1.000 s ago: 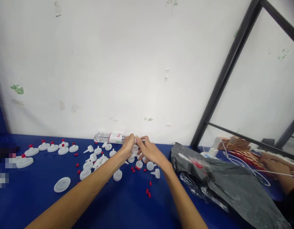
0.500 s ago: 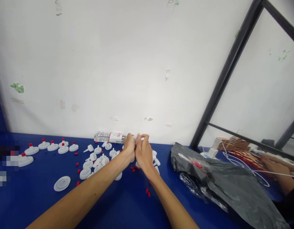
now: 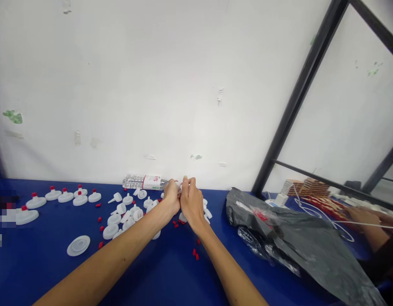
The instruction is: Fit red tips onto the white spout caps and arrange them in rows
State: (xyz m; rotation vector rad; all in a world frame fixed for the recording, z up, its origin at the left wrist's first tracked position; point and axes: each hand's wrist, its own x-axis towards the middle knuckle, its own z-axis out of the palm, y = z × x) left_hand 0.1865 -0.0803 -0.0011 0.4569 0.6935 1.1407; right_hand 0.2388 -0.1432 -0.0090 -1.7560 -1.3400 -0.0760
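My left hand (image 3: 172,199) and my right hand (image 3: 190,202) are held close together over the blue table, both closed with fingers pinched. Between their fingertips a small pale part shows, mostly hidden by the fingers. Behind my left hand a clear plastic bottle (image 3: 132,182) with a white and red label lies on its side along the wall. Around and below my hands lie loose white spouted caps (image 3: 128,199) in a pile. Small red tips (image 3: 195,254) are scattered near my right wrist and left of the pile.
Several white caps with red tips (image 3: 36,201) stand at the left. A white round lid (image 3: 78,245) lies nearer me. On the right are a grey plastic bag (image 3: 286,229), white cables (image 3: 311,210), a black metal frame (image 3: 292,106) and another person's hands (image 3: 364,216).
My view has shifted slightly, so the table things sit a little further left. Both hands stay together in the same pinched pose, with only small finger movement.
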